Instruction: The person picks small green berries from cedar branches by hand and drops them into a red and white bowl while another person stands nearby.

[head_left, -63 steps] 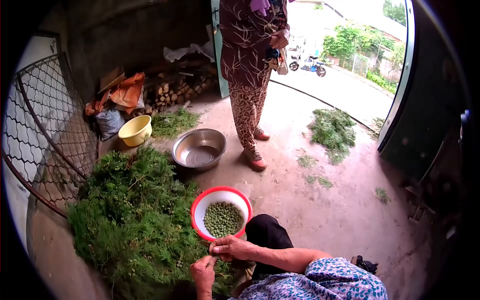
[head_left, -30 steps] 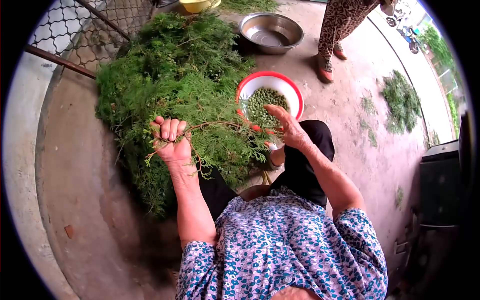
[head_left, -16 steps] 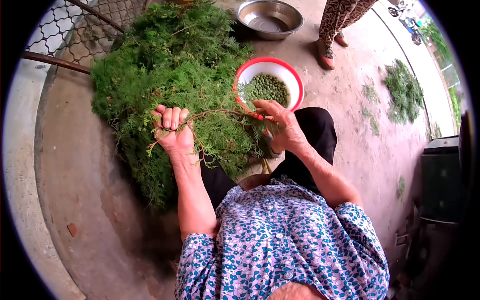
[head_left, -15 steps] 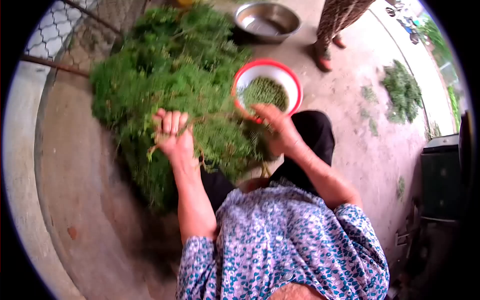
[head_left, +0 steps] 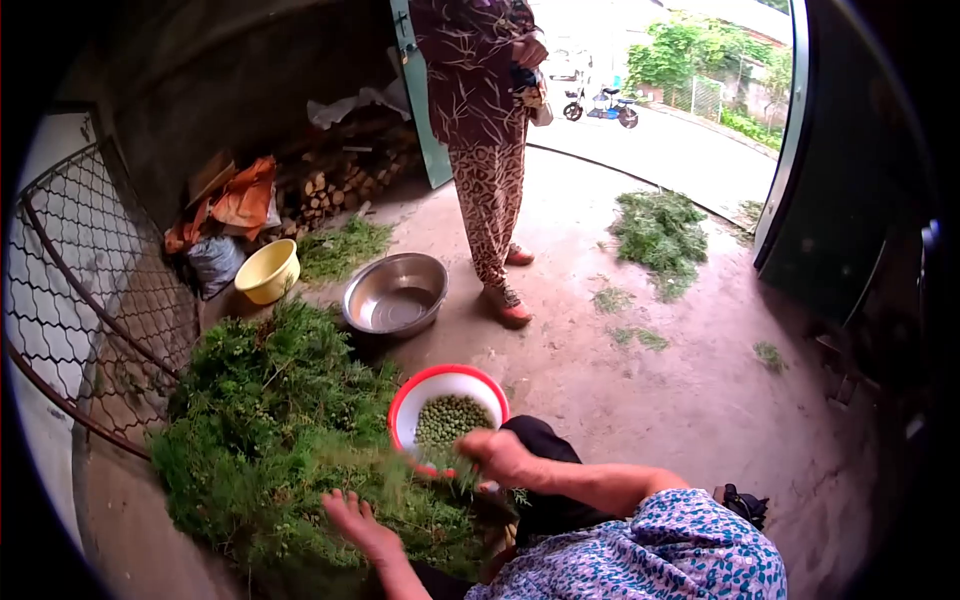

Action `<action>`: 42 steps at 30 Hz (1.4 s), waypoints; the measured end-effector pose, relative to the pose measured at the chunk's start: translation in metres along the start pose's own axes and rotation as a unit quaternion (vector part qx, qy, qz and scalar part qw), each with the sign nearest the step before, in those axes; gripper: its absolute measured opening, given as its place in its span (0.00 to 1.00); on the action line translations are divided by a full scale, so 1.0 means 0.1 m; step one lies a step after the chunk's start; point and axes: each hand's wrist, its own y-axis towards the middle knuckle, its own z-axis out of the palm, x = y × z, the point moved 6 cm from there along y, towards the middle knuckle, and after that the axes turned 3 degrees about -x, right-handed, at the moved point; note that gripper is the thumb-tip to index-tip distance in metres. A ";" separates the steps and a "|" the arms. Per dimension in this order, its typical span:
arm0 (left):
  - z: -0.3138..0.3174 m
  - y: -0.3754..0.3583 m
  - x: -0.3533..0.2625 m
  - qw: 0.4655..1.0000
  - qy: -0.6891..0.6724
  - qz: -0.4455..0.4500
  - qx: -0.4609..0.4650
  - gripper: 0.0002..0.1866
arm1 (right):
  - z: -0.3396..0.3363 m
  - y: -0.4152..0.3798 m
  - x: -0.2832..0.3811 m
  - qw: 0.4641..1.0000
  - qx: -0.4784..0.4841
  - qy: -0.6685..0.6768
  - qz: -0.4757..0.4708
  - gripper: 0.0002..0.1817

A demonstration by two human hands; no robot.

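My left hand [head_left: 362, 528] is over the lower part of a large heap of feathery green branches [head_left: 270, 430], its fingers spread and nothing in them. At the near rim of a white bowl with a red rim [head_left: 448, 374], my right hand [head_left: 497, 458] is closed on a leafy sprig [head_left: 464, 478], blurred by motion. Small round green berries [head_left: 452, 418] lie in the bowl. The bowl stands against the right side of the heap, close to my knee.
Behind the bowl are a steel basin [head_left: 397, 322] and a yellow basin [head_left: 268, 272]. A person [head_left: 488, 200] stands beyond in patterned trousers. More cut greenery [head_left: 660, 240] lies by the doorway. Wire mesh [head_left: 90, 280] borders the left, with stacked firewood [head_left: 325, 190] at the back.
My view has tilted up toward the doorway, bringing the standing person fully in. My left hand has gone from a closed grip to spread fingers. My right hand stays by the bowl.
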 end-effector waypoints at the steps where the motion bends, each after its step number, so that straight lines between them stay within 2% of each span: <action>1: 0.15 -0.18 0.06 0.979 0.147 0.080 0.115 0.35 | -0.23 0.03 -0.20 0.990 -0.134 0.035 0.001 0.12; 2: 0.16 -0.27 0.18 0.979 0.144 0.080 0.120 0.35 | -0.43 0.03 -0.34 0.978 -0.173 0.101 0.057 0.17; 3: 0.34 -0.44 0.43 0.940 0.106 0.006 0.323 0.30 | -0.68 0.03 -0.34 0.960 -0.209 0.169 0.079 0.10; 4: 0.48 -0.69 0.62 0.856 0.060 -0.068 0.509 0.25 | -0.85 -0.01 -0.54 0.975 -0.185 -0.011 0.120 0.06; 5: 0.53 -0.99 0.71 0.731 0.011 -0.138 0.668 0.20 | -0.94 -0.04 -0.64 0.972 -0.197 -0.034 0.125 0.06; 7: 0.45 -0.86 0.81 0.844 0.193 -0.217 0.451 0.17 | -0.87 -0.25 -1.00 0.977 -0.173 -0.093 0.083 0.12; 8: 0.20 -0.59 1.06 0.738 0.471 0.070 0.477 0.16 | -0.83 -0.36 -1.25 0.972 -0.168 -0.153 0.069 0.15; 9: -0.24 -0.37 1.35 0.624 0.593 0.063 0.505 0.17 | -0.89 -0.34 -1.11 0.977 -0.080 -0.124 0.157 0.17; 10: -0.74 -0.15 1.47 0.635 0.607 0.025 0.478 0.18 | -0.89 -0.42 -1.19 0.974 -0.078 -0.104 0.187 0.16; 11: -1.40 0.20 1.87 0.846 0.355 -0.021 0.396 0.17 | -0.88 -0.50 -1.31 0.968 -0.087 -0.099 0.211 0.16; 12: -1.80 0.39 1.65 0.826 0.547 -0.037 0.129 0.16 | -0.88 -0.57 -1.46 0.962 -0.095 -0.094 0.236 0.16; 13: -1.57 -0.01 1.15 0.839 0.472 -0.011 0.269 0.21 | -0.89 -0.63 -1.56 0.964 -0.148 -0.020 0.219 0.15; 14: -1.20 -0.30 0.82 0.622 0.627 0.063 0.465 0.19 | -0.89 -0.65 -1.70 0.953 -0.150 -0.101 0.242 0.12; 16: -1.53 0.28 1.00 0.803 0.531 -0.017 0.270 0.17 | -0.93 -0.65 -1.78 0.948 -0.174 -0.065 0.258 0.09; 17: -1.46 0.48 1.05 0.718 0.642 0.066 0.259 0.19 | -0.95 -0.61 -1.84 0.948 -0.177 -0.065 0.257 0.09; 18: -1.42 0.60 1.01 0.612 0.738 0.145 0.242 0.21 | -0.93 -0.63 -1.97 0.931 -0.174 -0.026 0.320 0.09; 19: -1.50 0.64 1.16 0.564 0.745 0.034 0.354 0.18 | -0.90 -0.67 -2.09 0.910 -0.169 0.011 0.379 0.10; 20: -1.49 0.58 1.22 0.501 0.732 -0.077 0.456 0.16 | -0.95 -0.69 -2.06 0.910 -0.168 0.011 0.378 0.10; 21: -1.38 0.50 0.81 0.698 0.595 -0.093 0.388 0.13 | -0.99 -0.68 -1.94 0.932 -0.096 -0.126 0.327 0.10; 22: -2.04 1.42 1.66 0.640 0.754 -0.133 0.057 0.14 | -1.01 -0.66 -1.81 0.927 -0.022 -0.261 0.267 0.10; 24: -1.03 0.35 0.61 0.606 0.749 -0.073 0.259 0.11 | -0.94 -0.79 -1.84 0.910 0.093 -0.255 0.312 0.10; 25: -1.22 0.19 1.03 0.624 0.610 -0.155 0.463 0.14 | -0.85 -0.97 -1.93 0.898 0.146 -0.243 0.335 0.09; 26: -1.28 0.10 1.34 0.599 0.591 -0.057 0.538 0.18 | -0.73 -1.14 -1.96 0.888 0.199 -0.262 0.322 0.11; 27: -1.01 -0.23 1.05 0.673 0.541 -0.094 0.496 0.18 | -0.59 -1.34 -2.00 0.881 0.240 -0.274 0.302 0.11; 28: -0.76 -0.54 0.84 0.716 0.498 -0.186 0.453 0.17 | -0.21 -1.75 -2.50 0.858 0.357 -0.233 0.286 0.10; 29: -0.76 -0.58 1.00 0.687 0.538 -0.127 0.473 0.15 | -0.14 -2.01 -2.41 0.821 0.436 -0.078 0.360 0.09; 30: -0.79 -0.60 1.18 0.654 0.572 -0.068 0.490 0.14 | 0.04 -2.17 -2.25 0.781 0.536 -0.107 0.301 0.09; 31: -0.75 -0.76 1.11 0.713 0.451 0.003 0.536 0.12 | 0.09 -2.31 -2.11 0.771 0.554 -0.066 0.305 0.09; 32: -0.76 -0.95 0.90 0.755 0.320 0.074 0.567 0.12 | 0.04 -2.34 -1.92 0.741 0.581 -0.098 0.323 0.09; 33: -0.62 -1.15 0.61 0.780 0.302 0.029 0.548 0.12 | -0.04 -2.33 -1.98 0.735 0.550 -0.075 0.390 0.10; 34: -0.62 -1.11 0.65 0.781 0.301 0.030 0.546 0.12 | -0.19 -2.35 -2.08 0.724 0.515 -0.053 0.456 0.10; 35: -0.59 -1.06 0.77 0.731 0.324 0.070 0.596 0.12 | -0.41 -2.26 -2.43 0.745 0.485 -0.087 0.449 0.10; 36: -0.59 -0.97 0.96 0.675 0.345 0.109 0.643 0.11 | -1.12 -1.71 -2.02 0.799 0.380 -0.142 0.444 0.10; 37: -1.03 -0.54 1.84 0.705 0.375 -0.060 0.599 0.12 | -1.76 -1.60 -2.67 0.850 0.083 -0.168 0.493 0.09; 38: -0.94 -0.53 1.65 0.680 0.421 0.135 0.585 0.15 | -2.56 -1.67 -3.39 0.903 -0.162 0.031 0.396 0.10; 39: -0.70 -0.57 1.33 0.711 0.456 0.083 0.529 0.17 | -3.30 -1.56 -3.37 0.892 -0.392 0.217 0.061 0.15; 40: -0.43 -0.63 0.90 0.736 0.488 0.030 0.468 0.19 | -3.85 -1.41 -3.10 0.882 -0.460 0.026 0.095 0.21; 41: -0.32 -0.61 0.59 0.794 0.441 0.032 0.417 0.17 | -3.98 -1.15 -2.37 0.736 -0.627 0.000 0.255 0.26; 42: -0.21 -0.59 0.33 0.848 0.386 0.035 0.363 0.17 | -4.00 -0.96 -1.91 0.718 -0.637 -0.019 0.279 0.23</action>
